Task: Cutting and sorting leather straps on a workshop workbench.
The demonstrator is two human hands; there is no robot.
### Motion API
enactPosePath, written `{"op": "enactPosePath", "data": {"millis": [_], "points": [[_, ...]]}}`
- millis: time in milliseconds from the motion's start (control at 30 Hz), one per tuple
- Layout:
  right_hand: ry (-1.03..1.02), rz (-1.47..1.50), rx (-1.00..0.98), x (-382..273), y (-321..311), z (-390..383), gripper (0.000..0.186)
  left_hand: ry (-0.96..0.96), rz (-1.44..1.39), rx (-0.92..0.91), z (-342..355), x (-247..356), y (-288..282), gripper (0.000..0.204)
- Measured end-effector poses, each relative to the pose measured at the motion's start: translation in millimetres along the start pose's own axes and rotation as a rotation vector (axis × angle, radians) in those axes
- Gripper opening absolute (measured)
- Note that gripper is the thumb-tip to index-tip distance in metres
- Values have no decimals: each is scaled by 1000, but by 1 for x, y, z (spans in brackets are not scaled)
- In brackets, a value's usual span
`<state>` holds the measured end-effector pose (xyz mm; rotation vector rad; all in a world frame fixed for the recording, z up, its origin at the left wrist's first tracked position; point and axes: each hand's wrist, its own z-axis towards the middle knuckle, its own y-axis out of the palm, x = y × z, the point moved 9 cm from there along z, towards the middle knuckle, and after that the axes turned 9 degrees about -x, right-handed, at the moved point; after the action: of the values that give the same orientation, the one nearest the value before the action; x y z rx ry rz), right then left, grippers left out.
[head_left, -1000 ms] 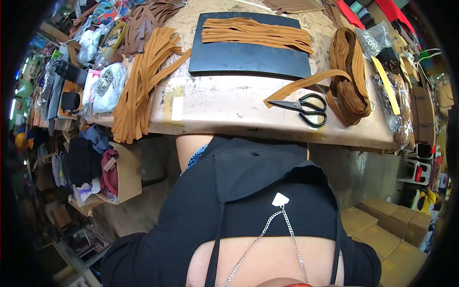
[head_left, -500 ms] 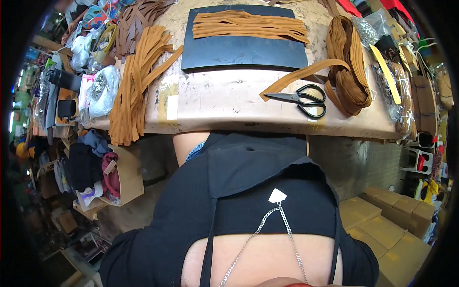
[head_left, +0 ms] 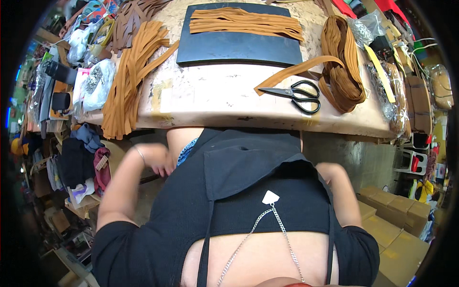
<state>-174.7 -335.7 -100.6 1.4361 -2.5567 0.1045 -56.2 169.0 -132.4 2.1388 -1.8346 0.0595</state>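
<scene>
My left hand (head_left: 158,157), with a thin bracelet at its wrist, hangs below the table edge beside my hip. It is blurred, and whether its fingers are closed is unclear. My right hand (head_left: 329,170) is at the right side of my black apron (head_left: 239,172), its fingers mostly hidden by the cloth. On the table, black-handled scissors (head_left: 296,95) lie with their blades over the end of a tan zipper-like tape, which runs from a thick looped bundle (head_left: 342,62). Cut tan strips (head_left: 246,23) lie across a dark board (head_left: 236,50).
More tan strips (head_left: 126,86) hang over the table's front edge at left, near brown strips (head_left: 136,24). Plastic-wrapped goods (head_left: 98,86) crowd the left side. A yellow strip (head_left: 380,74) lies at right. Cardboard boxes (head_left: 397,205) stand on the floor at lower right.
Both my hands and forearms have come into view at my sides, below the table. The view has shifted slightly; the tapes and scissors lie as before.
</scene>
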Motion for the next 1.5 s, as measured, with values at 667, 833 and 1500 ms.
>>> {"op": "enactPosePath", "data": {"millis": [667, 833, 1500], "points": [[-841, -685, 1201, -239, -197, -105, 9, 363, 303, 1721, -111, 189, -313, 25], [-1102, -288, 1143, -264, -192, -158, 17, 432, 341, 1734, -127, 193, -306, 24], [-2151, 172, 833, -214, -89, -261, 29, 1587, -188, 869, -168, 219, -66, 21]]}}
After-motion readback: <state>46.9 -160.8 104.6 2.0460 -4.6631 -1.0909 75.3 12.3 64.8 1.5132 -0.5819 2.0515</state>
